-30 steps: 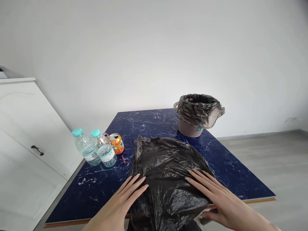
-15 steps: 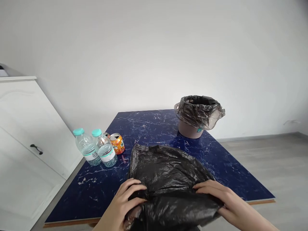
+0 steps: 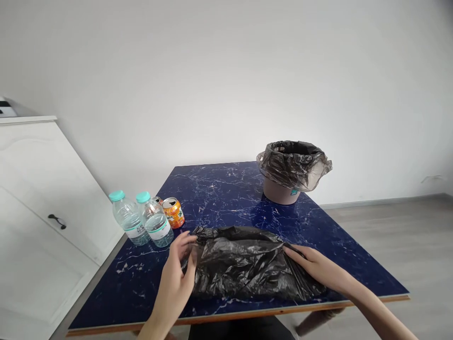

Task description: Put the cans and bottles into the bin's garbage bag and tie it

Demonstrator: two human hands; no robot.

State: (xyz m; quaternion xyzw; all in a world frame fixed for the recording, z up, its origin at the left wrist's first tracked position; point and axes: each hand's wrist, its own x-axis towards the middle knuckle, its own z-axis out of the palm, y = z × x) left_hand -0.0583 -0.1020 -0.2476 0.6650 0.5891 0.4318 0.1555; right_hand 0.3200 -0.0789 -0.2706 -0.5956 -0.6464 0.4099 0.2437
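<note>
A black plastic bag (image 3: 244,269) lies folded over and crumpled near the table's front edge. My left hand (image 3: 179,269) is at its left end, thumb and fingers apart, the fingertips by the bag's upper left corner. My right hand (image 3: 314,267) pinches the bag's upper right part between thumb and fingers. Left of the bag stand two clear plastic bottles with turquoise caps, the nearer bottle (image 3: 157,224) and the other bottle (image 3: 132,224). An orange drink can (image 3: 174,213) stands open-topped behind them, with another can (image 3: 157,200) partly hidden.
A pinkish-grey trash bin (image 3: 279,191), lined with a dark translucent bag (image 3: 293,170), stands at the back right of the blue marbled table (image 3: 219,186). A white cabinet (image 3: 38,189) is to the left. Behind is a white wall (image 3: 219,85).
The near part of the black bag has been turned over away from me, making it shorter. Both hands moved up and forward with it, and the left fingers have spread.
</note>
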